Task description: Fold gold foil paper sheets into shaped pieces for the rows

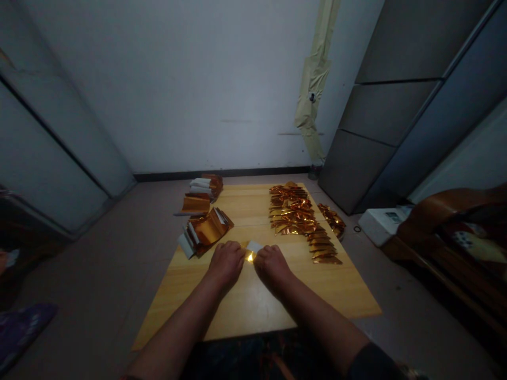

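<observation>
My left hand (pixel 226 260) and my right hand (pixel 271 263) are side by side over the middle of a low wooden table (pixel 253 306). Both are closed on one small sheet of gold foil paper (pixel 252 249), whose white side shows at the top and whose gold side glints between my hands. A stack of unfolded gold-and-white sheets (pixel 204 232) lies just left of my left hand. Several folded gold pieces (pixel 301 219) lie spread in rows to the right of my right hand.
More stacked foil sheets (pixel 202 194) sit at the table's far left corner. A few folded pieces (pixel 333 220) hang off the right edge. Grey cabinets (pixel 396 105) stand at the right, a wooden chair (pixel 455 232) at the near right, a white wall behind.
</observation>
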`<action>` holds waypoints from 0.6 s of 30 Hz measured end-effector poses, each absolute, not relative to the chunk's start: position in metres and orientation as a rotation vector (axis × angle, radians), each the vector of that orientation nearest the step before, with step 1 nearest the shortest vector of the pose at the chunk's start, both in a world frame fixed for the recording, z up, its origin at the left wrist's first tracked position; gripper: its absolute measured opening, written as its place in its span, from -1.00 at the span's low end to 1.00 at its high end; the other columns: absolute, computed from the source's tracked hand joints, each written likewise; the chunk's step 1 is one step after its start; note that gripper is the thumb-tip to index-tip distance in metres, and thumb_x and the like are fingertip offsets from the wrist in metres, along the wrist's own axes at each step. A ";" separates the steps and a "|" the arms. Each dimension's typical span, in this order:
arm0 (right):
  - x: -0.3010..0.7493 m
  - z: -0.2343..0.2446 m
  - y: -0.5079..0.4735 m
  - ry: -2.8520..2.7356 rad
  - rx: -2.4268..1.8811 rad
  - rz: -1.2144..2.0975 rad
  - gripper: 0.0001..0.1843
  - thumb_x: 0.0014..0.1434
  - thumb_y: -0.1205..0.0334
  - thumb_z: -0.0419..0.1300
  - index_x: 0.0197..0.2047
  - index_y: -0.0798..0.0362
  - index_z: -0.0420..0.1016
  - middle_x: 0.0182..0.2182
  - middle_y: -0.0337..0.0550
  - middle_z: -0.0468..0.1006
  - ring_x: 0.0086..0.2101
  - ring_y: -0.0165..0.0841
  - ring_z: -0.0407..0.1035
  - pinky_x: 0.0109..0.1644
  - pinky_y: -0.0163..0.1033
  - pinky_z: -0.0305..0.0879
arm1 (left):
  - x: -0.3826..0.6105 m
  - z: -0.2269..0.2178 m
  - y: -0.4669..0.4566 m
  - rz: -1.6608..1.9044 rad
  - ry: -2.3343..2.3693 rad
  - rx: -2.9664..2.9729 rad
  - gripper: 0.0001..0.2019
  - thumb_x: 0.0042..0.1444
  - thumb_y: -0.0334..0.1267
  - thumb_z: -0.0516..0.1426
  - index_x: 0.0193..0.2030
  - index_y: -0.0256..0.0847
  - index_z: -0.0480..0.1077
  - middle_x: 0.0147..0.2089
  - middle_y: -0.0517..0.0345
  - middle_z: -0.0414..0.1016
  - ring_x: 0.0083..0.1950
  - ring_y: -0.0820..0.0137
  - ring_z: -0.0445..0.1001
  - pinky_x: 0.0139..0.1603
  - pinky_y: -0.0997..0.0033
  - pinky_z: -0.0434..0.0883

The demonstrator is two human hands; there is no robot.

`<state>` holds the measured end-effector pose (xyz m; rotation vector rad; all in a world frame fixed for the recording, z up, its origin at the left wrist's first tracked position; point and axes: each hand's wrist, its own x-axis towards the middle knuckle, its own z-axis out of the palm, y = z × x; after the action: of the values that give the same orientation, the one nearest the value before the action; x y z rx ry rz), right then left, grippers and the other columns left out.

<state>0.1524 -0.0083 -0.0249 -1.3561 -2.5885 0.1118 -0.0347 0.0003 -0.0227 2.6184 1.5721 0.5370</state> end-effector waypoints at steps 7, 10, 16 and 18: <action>0.138 -0.025 -0.013 -2.620 -1.362 0.011 -0.79 0.21 0.40 0.07 -0.23 0.14 0.55 -0.33 0.06 0.52 -0.19 -0.19 0.29 -0.12 -0.10 0.03 | -0.033 -0.027 0.006 0.520 1.492 2.606 -0.81 0.17 -0.29 0.08 -0.15 -0.15 0.50 -0.12 -0.01 0.50 -0.04 0.24 0.41 0.00 0.22 0.33; 0.137 -0.024 -0.013 -2.637 -1.366 0.014 -0.78 0.21 0.40 0.06 -0.22 0.15 0.55 -0.31 0.07 0.52 -0.18 -0.18 0.30 -0.12 -0.11 0.06 | -0.035 -0.030 0.006 0.517 1.503 2.579 -0.81 0.15 -0.29 0.10 -0.12 -0.15 0.49 -0.07 -0.01 0.51 -0.02 0.24 0.43 0.02 0.22 0.35; 0.148 -0.011 -0.006 -2.574 -1.504 0.227 -0.86 0.20 0.24 0.17 -0.25 0.03 0.56 -0.24 -0.07 0.54 -0.21 -0.26 0.32 -0.21 -0.21 0.07 | -0.037 -0.034 0.010 0.524 1.483 2.594 -0.82 0.17 -0.32 0.10 -0.15 -0.17 0.50 -0.08 0.00 0.53 -0.03 0.25 0.45 0.02 0.22 0.37; 0.151 -0.007 -0.003 -2.572 -1.509 0.269 -0.86 0.21 0.24 0.16 -0.26 0.00 0.56 -0.22 -0.11 0.54 -0.21 -0.28 0.31 -0.22 -0.23 0.06 | -0.037 -0.038 0.012 0.544 1.481 2.623 -0.82 0.19 -0.30 0.10 -0.14 -0.17 0.50 -0.09 0.00 0.53 -0.05 0.25 0.45 0.00 0.22 0.38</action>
<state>0.1510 -0.0033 -0.0073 -1.5090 -2.5718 0.2692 -0.0372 0.0122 -0.0376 2.6234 1.4814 0.5445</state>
